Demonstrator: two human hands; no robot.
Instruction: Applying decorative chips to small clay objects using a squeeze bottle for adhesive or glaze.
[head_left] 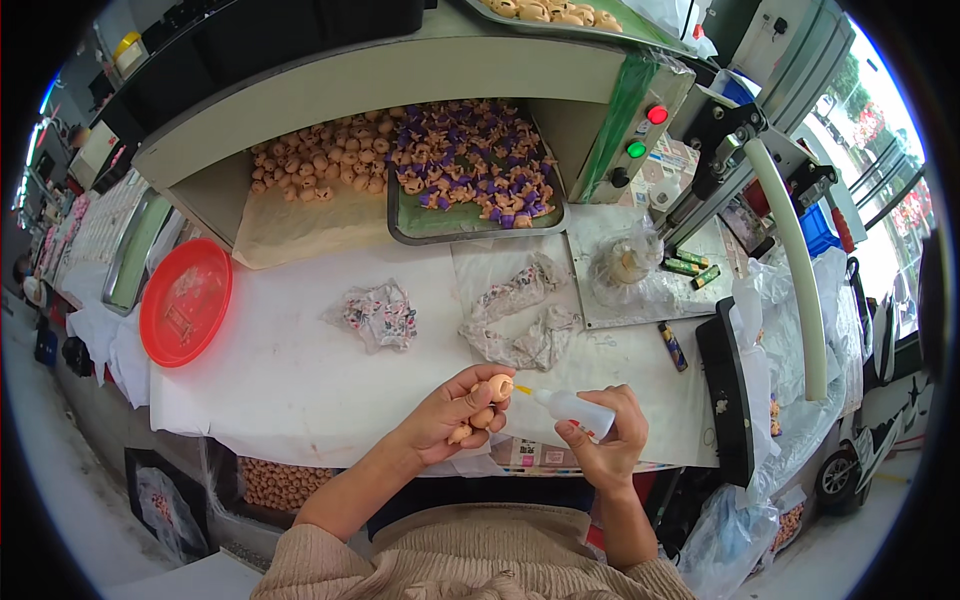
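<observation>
My left hand [432, 425] is closed around several small skin-coloured doll heads [501, 388]. One is held up between thumb and fingers, and the others sit lower in the grip. A white squeeze bottle [578, 411] lies tilted in my right hand [612, 445], its thin yellow nozzle [524, 389] pointing left at the raised head. The nozzle tip is at the head or very close to it; I cannot tell if they touch. Both hands are above the near edge of the white-covered table [270, 390].
Loose heads [325, 155] and a dark tray [480, 238] of small purple-clad figures [470, 160] fill the open box behind. Crumpled cloths [378, 315] lie mid-table. A red basin [187, 300] stands left; a lever press [720, 160] and black bin [722, 390] stand right.
</observation>
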